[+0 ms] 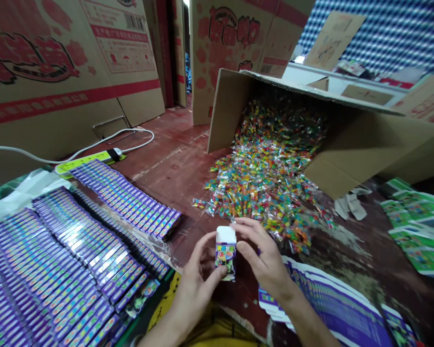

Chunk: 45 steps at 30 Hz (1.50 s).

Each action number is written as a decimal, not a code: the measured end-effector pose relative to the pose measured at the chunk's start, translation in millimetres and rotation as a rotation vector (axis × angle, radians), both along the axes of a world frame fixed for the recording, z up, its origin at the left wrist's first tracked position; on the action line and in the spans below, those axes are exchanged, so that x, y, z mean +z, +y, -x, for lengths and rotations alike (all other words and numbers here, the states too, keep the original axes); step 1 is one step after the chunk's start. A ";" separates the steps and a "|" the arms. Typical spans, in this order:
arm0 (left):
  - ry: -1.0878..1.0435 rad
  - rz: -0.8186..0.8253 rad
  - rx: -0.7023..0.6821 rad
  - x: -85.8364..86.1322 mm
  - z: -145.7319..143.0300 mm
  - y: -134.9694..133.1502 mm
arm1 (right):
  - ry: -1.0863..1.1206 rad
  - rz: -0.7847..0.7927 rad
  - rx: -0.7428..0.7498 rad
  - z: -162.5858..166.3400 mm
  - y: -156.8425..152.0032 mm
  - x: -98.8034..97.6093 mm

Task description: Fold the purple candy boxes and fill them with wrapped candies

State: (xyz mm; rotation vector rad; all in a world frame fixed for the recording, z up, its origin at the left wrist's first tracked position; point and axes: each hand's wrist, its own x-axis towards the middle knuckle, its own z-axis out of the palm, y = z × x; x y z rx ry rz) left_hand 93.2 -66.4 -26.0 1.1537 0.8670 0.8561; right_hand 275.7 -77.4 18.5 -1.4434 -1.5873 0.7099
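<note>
Carton (225, 260), small, purple and printed, stood upright just below the centre of the frame, its white flap raised at the top. The left hand (198, 282) was clamped on it, thumb across the front and fingers round the side. The right hand (262, 255) curved about its upper right edge; whether those fingers pinched it, I could not tell. The hands were apart, with the carton between them.

Just above, wrapped sweets (260, 180) in many colours spilled from a cardboard box (361, 144) lying on its side on the red-brown tabletop (166, 140). Rows of purple packs (90, 241) filled the lower left, near a yellow-green power strip (83, 165). Flattened purple sheets (332, 301) fanned out at lower right, and green printed packs (419, 226) lay at the right edge. A blue checked cloth (390, 38) hung at upper right.
</note>
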 end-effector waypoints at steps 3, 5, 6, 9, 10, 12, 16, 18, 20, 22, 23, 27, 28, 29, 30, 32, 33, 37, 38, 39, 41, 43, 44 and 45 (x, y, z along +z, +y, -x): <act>-0.075 0.049 -0.015 1.2 -0.1 -0.8 | 0.219 0.076 -0.016 3.7 -11.7 -15.7; -0.135 0.081 -0.063 0.8 -0.3 -1.5 | 0.269 0.122 -0.015 8.3 -18.5 -27.2; -0.159 0.096 -0.087 0.3 -0.6 -1.8 | 0.277 0.129 -0.032 10.6 -20.9 -31.7; -0.208 0.138 -0.147 -1.0 -1.7 -1.4 | 0.293 0.115 -0.082 15.5 -22.3 -37.2; -0.225 0.150 -0.156 -1.0 -2.0 -0.8 | 0.311 0.113 -0.079 16.5 -21.4 -36.6; -0.258 0.174 -0.148 0.0 -2.1 1.2 | 0.397 0.111 -0.072 18.1 -18.5 -33.5; -0.292 0.207 -0.090 2.6 -1.0 3.4 | 0.553 0.114 -0.086 20.1 -13.7 -27.8; -0.281 0.207 -0.087 2.8 -0.5 2.4 | 0.527 0.107 -0.041 19.7 -11.5 -25.7; -0.242 0.187 -0.079 2.0 -0.2 0.7 | 0.504 0.126 -0.002 18.4 -8.7 -23.1; -0.177 0.144 -0.056 1.0 0.4 -0.7 | 0.504 0.204 -0.007 16.5 -5.0 -20.0; -0.140 0.118 -0.047 0.5 0.9 -1.0 | 0.502 0.260 -0.018 15.3 -2.9 -18.4; -0.038 0.027 -0.064 -0.6 4.4 -0.5 | 0.474 0.398 -0.020 9.4 6.5 -14.3; -0.029 0.018 -0.077 -0.7 5.3 -0.2 | 0.472 0.409 -0.011 8.2 8.9 -13.9; -0.026 0.013 -0.088 -0.8 6.0 0.0 | 0.474 0.415 -0.001 7.4 11.0 -13.6; -0.025 0.009 -0.097 -0.9 6.6 0.2 | 0.474 0.417 0.008 7.0 12.9 -13.2; -0.017 -0.003 -0.103 -0.9 7.6 0.5 | 0.451 0.400 0.023 7.5 14.8 -11.7; -0.011 -0.008 -0.105 -0.8 8.1 1.0 | 0.419 0.370 0.029 8.1 14.7 -10.6; -0.064 0.040 -0.103 -0.2 10.9 7.1 | 0.211 0.206 0.083 7.8 6.8 -5.4; -0.106 0.073 -0.097 -0.2 11.7 9.9 | 0.161 0.195 0.123 6.6 3.7 -4.7; -0.152 0.111 -0.088 -0.2 12.5 13.0 | 0.109 0.196 0.170 5.3 0.7 -4.6; -0.222 0.188 -0.057 -0.4 13.2 18.8 | -0.012 0.201 0.265 3.2 -4.3 -6.1; -0.254 0.245 -0.015 -0.5 12.2 22.3 | -0.143 0.177 0.320 2.9 -7.0 -9.7; -0.265 0.262 0.008 -0.6 11.0 22.8 | -0.193 0.158 0.324 3.6 -7.5 -11.8; -0.274 0.272 0.029 -0.7 9.5 22.5 | -0.223 0.138 0.316 4.7 -7.3 -13.8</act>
